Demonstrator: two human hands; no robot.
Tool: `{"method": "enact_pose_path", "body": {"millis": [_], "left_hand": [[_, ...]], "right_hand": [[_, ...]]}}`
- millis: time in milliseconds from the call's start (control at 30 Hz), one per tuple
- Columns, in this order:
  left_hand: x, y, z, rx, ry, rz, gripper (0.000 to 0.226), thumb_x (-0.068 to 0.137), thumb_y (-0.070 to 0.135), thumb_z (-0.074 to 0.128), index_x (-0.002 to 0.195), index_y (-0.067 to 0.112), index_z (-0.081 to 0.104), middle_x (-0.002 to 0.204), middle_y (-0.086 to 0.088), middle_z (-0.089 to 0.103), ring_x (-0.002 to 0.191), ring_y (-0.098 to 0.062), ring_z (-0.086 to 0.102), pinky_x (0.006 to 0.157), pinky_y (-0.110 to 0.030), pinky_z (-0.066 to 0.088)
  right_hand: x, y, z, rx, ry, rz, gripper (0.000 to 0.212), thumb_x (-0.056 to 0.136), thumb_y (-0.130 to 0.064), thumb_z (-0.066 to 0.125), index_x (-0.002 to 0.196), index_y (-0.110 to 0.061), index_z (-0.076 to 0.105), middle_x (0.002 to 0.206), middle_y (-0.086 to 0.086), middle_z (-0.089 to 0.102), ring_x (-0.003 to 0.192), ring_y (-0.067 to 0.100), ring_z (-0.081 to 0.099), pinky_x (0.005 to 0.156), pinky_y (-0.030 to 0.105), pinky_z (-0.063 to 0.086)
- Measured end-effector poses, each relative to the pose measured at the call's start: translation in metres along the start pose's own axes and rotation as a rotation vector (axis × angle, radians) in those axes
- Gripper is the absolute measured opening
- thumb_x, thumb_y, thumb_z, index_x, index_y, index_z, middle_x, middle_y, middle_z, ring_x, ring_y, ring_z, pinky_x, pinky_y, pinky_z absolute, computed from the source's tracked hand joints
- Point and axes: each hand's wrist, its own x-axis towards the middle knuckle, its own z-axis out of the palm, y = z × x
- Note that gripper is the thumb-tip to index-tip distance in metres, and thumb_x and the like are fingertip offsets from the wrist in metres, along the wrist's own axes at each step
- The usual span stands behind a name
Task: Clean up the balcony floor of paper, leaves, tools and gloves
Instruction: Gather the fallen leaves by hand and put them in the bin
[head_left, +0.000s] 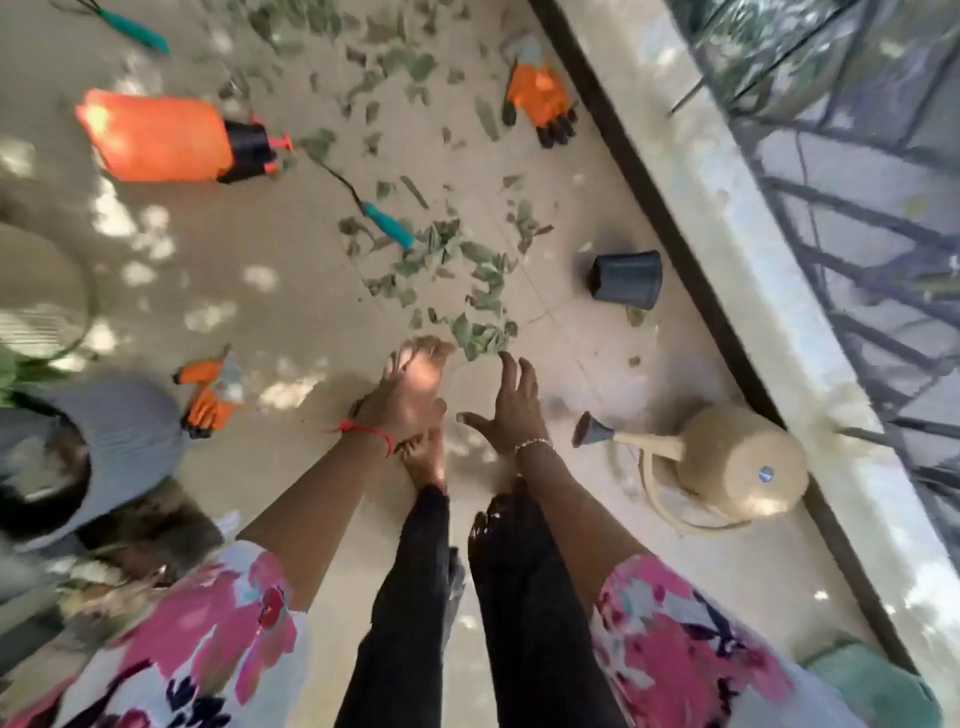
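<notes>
Green leaf and paper scraps (447, 270) lie scattered over the beige balcony floor, thickest just beyond my fingertips. My left hand (410, 392), with a red thread at the wrist, reaches down with straight fingers to the near edge of the scraps and holds nothing. Beside it my right hand (511, 408) hovers with spread fingers, also holding nothing. One orange glove (540, 98) lies far off by the ledge, another orange glove (210, 397) to my left. A teal-handled tool (387, 223) rests among the scraps, and a second teal-handled tool (132, 28) at the top left.
An orange sprayer bottle (156, 135) lies on its side at the left. A dark pot (626, 280) and a beige watering can (727, 462) lie tipped near the ledge and railing (857, 218). A grey object (122, 431) sits at my left. The picture is blurred.
</notes>
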Motion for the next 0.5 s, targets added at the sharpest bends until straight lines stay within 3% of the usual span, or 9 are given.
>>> {"method": "enact_pose_path", "body": {"millis": [133, 333, 500], "left_hand": [[0.100, -0.047, 0.070, 0.135, -0.050, 0.035, 0.070, 0.078, 0.008, 0.058, 0.142, 0.011, 0.029, 0.147, -0.009, 0.028, 0.139, -0.026, 0.020, 0.113, -0.043, 0.022], [0.223, -0.099, 0.165, 0.192, 0.000, 0.212, 0.081, 0.072, 0.018, 0.071, 0.142, 0.010, 0.031, 0.148, -0.015, 0.026, 0.140, -0.034, 0.018, 0.115, -0.045, 0.019], [0.295, -0.115, 0.204, 0.265, 0.028, 0.319, 0.107, 0.067, 0.050, 0.077, 0.149, 0.017, 0.015, 0.157, -0.008, 0.004, 0.145, -0.030, -0.004, 0.116, -0.052, 0.002]], "right_hand": [[0.096, 0.045, 0.065, 0.103, 0.094, 0.117, 0.085, 0.087, -0.039, 0.059, 0.147, -0.008, 0.006, 0.152, 0.020, 0.005, 0.143, 0.032, 0.003, 0.117, 0.040, 0.011], [0.229, 0.124, 0.121, 0.302, 0.453, 0.349, 0.063, 0.096, -0.035, 0.039, 0.147, -0.008, 0.012, 0.155, 0.016, 0.001, 0.144, 0.028, -0.001, 0.116, 0.037, 0.004], [0.303, 0.190, 0.115, 0.309, 0.841, 0.586, 0.062, 0.097, -0.035, 0.036, 0.148, -0.011, 0.010, 0.155, 0.015, -0.004, 0.144, 0.026, -0.005, 0.117, 0.037, 0.000]]}}
